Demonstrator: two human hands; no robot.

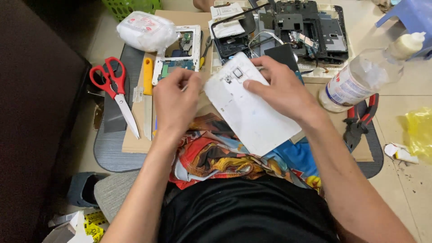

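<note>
Nearest, across the lap, a black shirt [243,207] and a brightly printed cloth [216,153]. Just above it, held over the lap at a tilt: a white back panel [249,112] with small camera cut-outs near its top end. Gripped at that top end by the right hand [281,90], thumb on the face and fingers curled behind the edge. At the panel's left edge, the left hand [175,101], fingertips pinched together; cannot tell whether anything small sits in the pinch. Beyond the hands, on a cardboard sheet [135,144] over a grey mat [108,153]: red scissors [112,90], a yellow-handled blade [147,99], and a white-framed device [180,56] lying open with its circuit board bare. Farther right, black frames and boards [306,31], stripped and spread out, then a clear bottle [360,78] on its side and red-and-black pliers [360,119]. Farthest back, a white wrapped packet [146,31] and a green basket [130,6]. Judging from this: opening-up largely done, with the panel off and the insides exposed; nothing reassembled yet, parts loose all round.
</note>
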